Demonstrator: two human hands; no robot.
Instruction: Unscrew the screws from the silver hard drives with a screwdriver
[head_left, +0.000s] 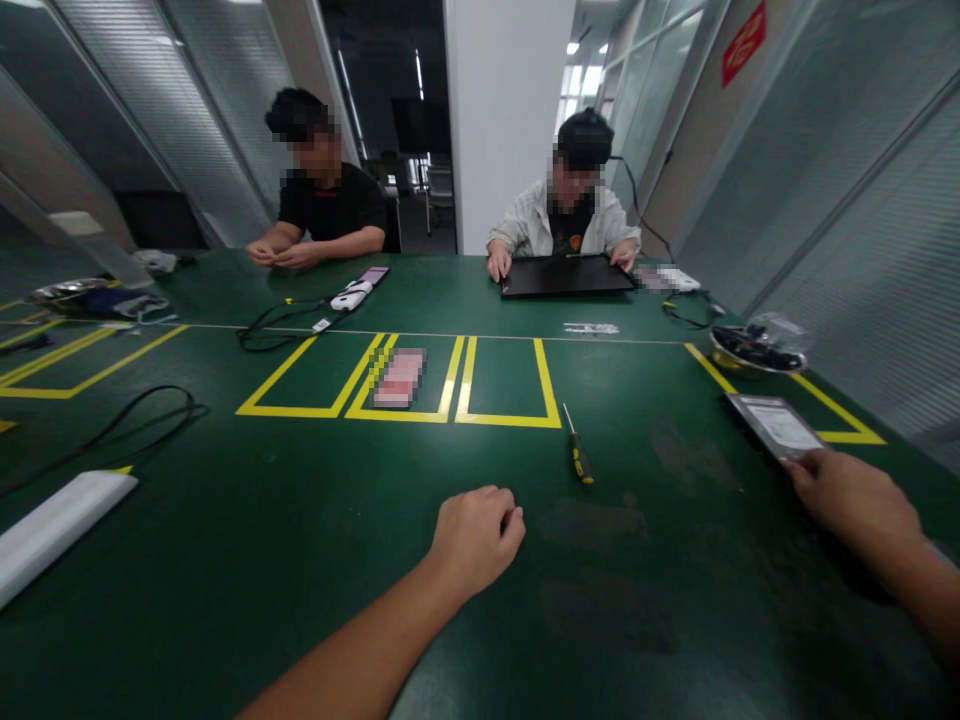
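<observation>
At the right, my right hand [862, 505] grips the near end of a flat, dark-edged hard drive [776, 425] with a white label on top. The thumb lies on its upper face, while the fingers underneath are mostly hidden. My left hand [478, 540] rests on the green table in a loose fist, and nothing shows in it. A yellow-and-black screwdriver [579, 460] lies beyond and to the right of that fist, its shaft pointing away from me.
Yellow tape frames [510, 420] mark the green table [300, 560]. A pixelated pink item [400, 378] lies in one. A bowl of dark parts [757, 350] stands right. A white long object [60, 525] lies left. Two people sit opposite, one holding a black panel [568, 277].
</observation>
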